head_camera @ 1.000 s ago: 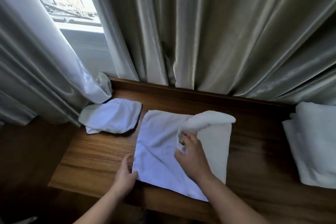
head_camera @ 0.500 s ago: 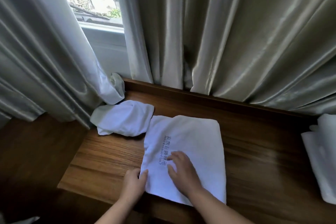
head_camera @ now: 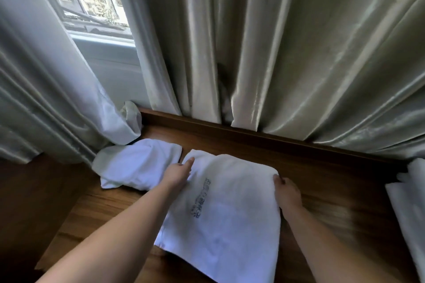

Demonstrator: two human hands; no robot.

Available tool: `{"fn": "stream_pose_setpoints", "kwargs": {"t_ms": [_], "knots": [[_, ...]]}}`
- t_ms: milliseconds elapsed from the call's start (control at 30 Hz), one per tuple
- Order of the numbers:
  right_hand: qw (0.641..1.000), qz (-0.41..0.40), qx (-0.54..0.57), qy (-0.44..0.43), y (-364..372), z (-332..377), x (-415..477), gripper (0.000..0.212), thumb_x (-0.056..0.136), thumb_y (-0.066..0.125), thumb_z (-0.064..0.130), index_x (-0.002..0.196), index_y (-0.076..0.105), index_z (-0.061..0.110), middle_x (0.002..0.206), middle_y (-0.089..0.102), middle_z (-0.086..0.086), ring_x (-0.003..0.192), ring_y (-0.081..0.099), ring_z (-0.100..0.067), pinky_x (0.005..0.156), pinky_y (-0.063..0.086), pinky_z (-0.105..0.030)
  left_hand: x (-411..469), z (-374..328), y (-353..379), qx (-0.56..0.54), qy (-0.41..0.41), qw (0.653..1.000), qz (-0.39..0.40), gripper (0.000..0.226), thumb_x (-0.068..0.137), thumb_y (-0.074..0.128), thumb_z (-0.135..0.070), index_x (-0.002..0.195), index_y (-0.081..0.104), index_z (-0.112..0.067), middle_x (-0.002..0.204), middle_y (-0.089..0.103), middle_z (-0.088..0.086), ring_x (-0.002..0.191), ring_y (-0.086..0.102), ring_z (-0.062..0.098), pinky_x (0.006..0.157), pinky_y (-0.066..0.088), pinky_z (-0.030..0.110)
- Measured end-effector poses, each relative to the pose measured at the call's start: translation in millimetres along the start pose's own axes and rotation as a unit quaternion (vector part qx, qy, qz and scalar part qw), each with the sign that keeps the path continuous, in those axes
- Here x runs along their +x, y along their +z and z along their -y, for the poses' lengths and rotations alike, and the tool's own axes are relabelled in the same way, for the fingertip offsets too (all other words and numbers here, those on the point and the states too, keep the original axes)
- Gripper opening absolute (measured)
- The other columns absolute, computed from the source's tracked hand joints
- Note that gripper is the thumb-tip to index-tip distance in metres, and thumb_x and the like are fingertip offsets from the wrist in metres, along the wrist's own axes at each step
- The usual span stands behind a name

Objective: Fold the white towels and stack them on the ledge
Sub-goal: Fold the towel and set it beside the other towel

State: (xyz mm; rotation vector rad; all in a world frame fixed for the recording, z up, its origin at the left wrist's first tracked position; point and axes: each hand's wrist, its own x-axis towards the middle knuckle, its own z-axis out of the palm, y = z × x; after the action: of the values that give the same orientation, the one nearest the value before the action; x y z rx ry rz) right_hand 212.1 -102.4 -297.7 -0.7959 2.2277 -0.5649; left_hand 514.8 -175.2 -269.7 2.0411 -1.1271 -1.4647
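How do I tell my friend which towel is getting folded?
Find the wooden ledge below the curtains. The towel lies mid-ledge, left hand and right hand holding its far corners. Unlike the left towel and right towel, it has dark lettering.

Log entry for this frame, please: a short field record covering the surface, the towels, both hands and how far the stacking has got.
surface: wooden ledge below grey curtains
towel in work: printed towel, flat, print up, far edge rounded like a fold
left hand: left hand grips its far left corner
right hand: right hand grips its far right corner
other towels: bundled towel just left of it; more white towels at the right edge, partly out of frame
stacking: printed towel not yet on either pile
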Motion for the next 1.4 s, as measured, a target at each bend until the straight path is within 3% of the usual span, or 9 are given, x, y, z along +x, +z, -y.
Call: {"fn": "stream_pose_setpoints", "kwargs": {"t_ms": [100,267,367,433,633,767,933,1200,1400], "knots": [[0.996,0.031,0.061,0.065,5,-1,13,0.056,0.097,0.05,0.047,0.137,0.052,0.008,0.13,0.057,-0.017,0.111,0.057,-0.036,0.084,0.048,-0.04,8,-14,12,-0.003,-0.023,1.0,0.015,0.054,0.081,0.059,-0.064,0.089,0.067,-0.011,0.088,0.068,0.004,0.082,0.065,0.022,0.074,0.053,0.032],[0.995,0.047,0.079,0.033,1,-14,17,0.035,0.095,0.059,0.032,0.122,0.058,0.01,0.113,0.061,-0.01,0.096,0.06,-0.029,0.087,0.053,-0.046,10,-15,20,0.04,0.032,0.995,0.086,0.004,0.086,0.066,-0.018,0.084,0.068,-0.015,0.067,0.064,0.003,0.049,0.055,0.016,0.044,0.04,0.022],[0.999,0.012,0.043,-0.019,-3,-16,13,0.033,0.096,0.058,0.03,0.123,0.056,0.012,0.104,0.06,-0.005,0.092,0.058,-0.024,0.076,0.049,-0.038,10,-10,20,-0.017,0.13,0.99,-0.044,0.024,0.086,0.053,0.0,0.083,0.059,-0.022,0.076,0.06,0.003,0.058,0.051,0.015,0.051,0.04,0.025],[0.999,-0.015,0.036,-0.034,-5,-15,11,0.036,0.096,0.059,0.031,0.126,0.055,0.012,0.11,0.062,-0.008,0.096,0.059,-0.026,0.076,0.045,-0.036,10,-1,17,0.015,0.161,0.979,-0.127,0.026,0.086,0.05,-0.002,0.092,0.061,-0.024,0.089,0.065,0.005,0.073,0.057,0.02,0.061,0.042,0.03],[0.997,-0.04,-0.049,-0.032,-2,-15,11,0.047,0.097,0.046,0.052,0.12,0.056,0.012,0.1,0.062,-0.006,0.08,0.054,-0.019,0.067,0.042,-0.032,9,30,25,0.199,0.182,0.956,-0.119,0.057,0.09,0.065,-0.031,0.138,0.047,-0.007,0.127,0.057,0.018,0.12,0.051,0.035,0.101,0.04,0.044],[0.996,-0.008,-0.073,-0.042,-3,-13,18,0.041,0.099,0.047,0.043,0.123,0.057,0.011,0.11,0.062,-0.01,0.092,0.058,-0.026,0.073,0.042,-0.033,2,50,23,0.319,0.148,0.925,-0.146,0.054,0.09,0.06,-0.043,0.125,0.05,-0.003,0.111,0.062,0.023,0.106,0.058,0.043,0.09,0.046,0.048],[0.998,-0.058,0.034,-0.014,-16,-10,31,0.037,0.094,0.056,0.046,0.117,0.054,0.016,0.106,0.064,-0.011,0.088,0.062,-0.029,0.077,0.057,-0.046,-17,63,10,0.235,0.141,0.957,-0.1,0.054,0.082,0.07,-0.044,0.124,0.052,-0.017,0.099,0.071,0.008,0.1,0.064,0.032,0.073,0.045,0.036],[0.996,0.025,-0.051,-0.062,-36,-67,-46,0.052,0.095,0.045,0.057,0.128,0.047,0.017,0.099,0.062,0.0,0.081,0.061,-0.015,0.069,0.05,-0.036,-94,123,21,0.293,0.097,0.949,-0.06,0.054,0.077,0.064,-0.063,0.108,0.047,-0.022,0.099,0.072,0.005,0.096,0.067,0.033,0.07,0.048,0.04],[0.993,0.075,-0.08,0.054,-25,-142,-129,0.057,0.095,0.05,0.049,0.143,0.036,0.021,0.127,0.063,-0.01,0.102,0.065,-0.031,0.083,0.053,-0.038,-124,143,19,0.269,-0.004,0.963,0.005,0.033,0.086,0.055,-0.05,0.085,0.061,-0.018,0.082,0.071,0.0,0.079,0.068,0.018,0.074,0.053,0.035]]}}
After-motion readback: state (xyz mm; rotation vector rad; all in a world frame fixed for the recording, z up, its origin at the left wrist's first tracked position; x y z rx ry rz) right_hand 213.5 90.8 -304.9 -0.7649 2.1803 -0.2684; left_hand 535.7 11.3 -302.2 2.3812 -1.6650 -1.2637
